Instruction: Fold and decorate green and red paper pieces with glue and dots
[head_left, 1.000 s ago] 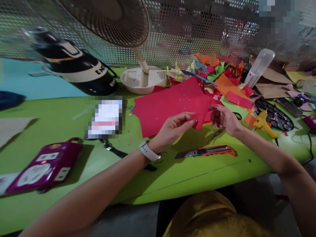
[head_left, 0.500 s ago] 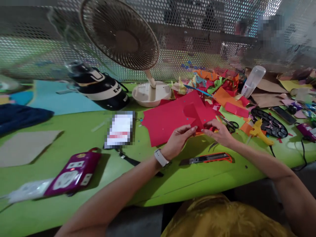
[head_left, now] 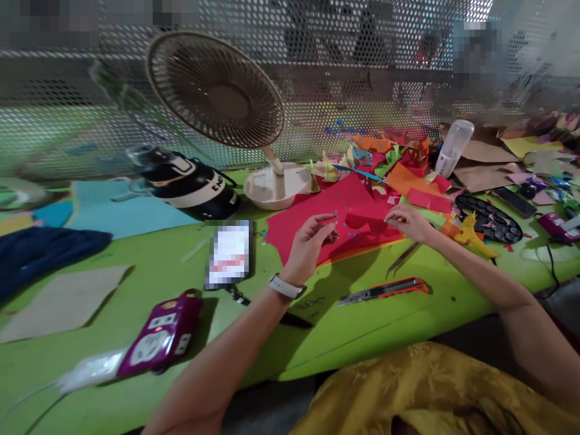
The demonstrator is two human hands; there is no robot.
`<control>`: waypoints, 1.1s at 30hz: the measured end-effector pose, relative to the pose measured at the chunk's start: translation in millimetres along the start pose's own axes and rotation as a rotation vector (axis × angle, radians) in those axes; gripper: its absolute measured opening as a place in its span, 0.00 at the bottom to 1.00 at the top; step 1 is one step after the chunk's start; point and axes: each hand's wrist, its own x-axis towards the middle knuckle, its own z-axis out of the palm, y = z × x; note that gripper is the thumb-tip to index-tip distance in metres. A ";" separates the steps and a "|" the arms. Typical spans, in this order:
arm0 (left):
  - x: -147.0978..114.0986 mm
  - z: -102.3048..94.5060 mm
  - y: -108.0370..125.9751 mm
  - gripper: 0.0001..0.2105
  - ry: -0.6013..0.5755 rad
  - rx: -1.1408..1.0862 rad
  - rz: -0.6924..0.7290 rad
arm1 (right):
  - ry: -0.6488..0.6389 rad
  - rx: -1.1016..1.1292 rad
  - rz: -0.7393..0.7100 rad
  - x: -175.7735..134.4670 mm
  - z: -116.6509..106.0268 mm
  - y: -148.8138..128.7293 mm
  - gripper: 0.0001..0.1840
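A large red sheet of paper (head_left: 294, 223) lies on the green table, dotted with tiny blue bits. Over its right part my right hand (head_left: 411, 225) pinches the end of a smaller, darker-looking red paper piece (head_left: 366, 222). My left hand (head_left: 310, 246), with a pale-strapped watch on the wrist, hovers over the sheet's left front part. Its fingers are curled but apart, and nothing shows between them. In front of the sheet rests an orange-edged utility knife (head_left: 385, 291). Tweezers (head_left: 401, 260) lie below my right hand.
A fan (head_left: 277, 188) and a black bottle (head_left: 199, 190) stand behind. Colourful paper scraps (head_left: 399, 160), a clear bottle (head_left: 453, 148), a yellow glue gun (head_left: 473, 237) and a black palette (head_left: 492, 220) are at right. A purple power strip (head_left: 161, 335) and a pixelated card (head_left: 229, 254) sit left.
My left hand has let go of the small red paper and moved left, its fingers parting. My right hand has shifted slightly right and up, still pinching the paper. The view has tilted.
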 end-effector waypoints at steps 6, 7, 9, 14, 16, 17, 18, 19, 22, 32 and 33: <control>13.3 -7.1 -0.8 0.28 -0.160 0.279 -0.010 | -0.154 -0.154 0.005 21.3 -6.8 0.9 0.08; 15.9 -8.2 -2.0 0.29 -0.202 0.346 0.008 | -0.171 -0.170 -0.009 25.2 -6.6 1.5 0.08; 21.1 -10.7 -3.5 0.28 -0.269 0.490 0.072 | -0.202 -0.213 -0.048 31.7 -4.5 3.4 0.07; 32.6 -17.2 -0.2 0.24 -0.355 0.893 0.260 | -0.242 -0.262 -0.126 40.8 3.6 9.1 0.07; 36.1 -18.4 2.2 0.21 -0.374 0.998 0.299 | -0.246 -0.252 -0.126 42.7 5.2 10.5 0.07; 37.7 -18.7 3.0 0.21 -0.375 1.029 0.303 | -0.246 -0.250 -0.122 43.5 5.5 10.9 0.07; 39.2 -18.9 3.5 0.20 -0.374 1.051 0.301 | -0.245 -0.250 -0.117 44.1 5.7 11.1 0.07; 40.7 -18.9 3.8 0.20 -0.370 1.071 0.300 | -0.245 -0.251 -0.113 44.6 5.8 11.2 0.07; 45.5 -18.6 3.1 0.18 -0.350 1.145 0.334 | -0.250 -0.263 -0.096 46.2 6.7 10.9 0.06; 65.4 -18.1 -10.5 0.16 -0.266 1.166 0.384 | -0.263 -0.359 0.017 52.6 16.7 5.4 0.08; 65.6 -18.1 -12.1 0.16 -0.264 1.144 0.370 | -0.263 -0.364 0.024 51.6 17.2 4.5 0.08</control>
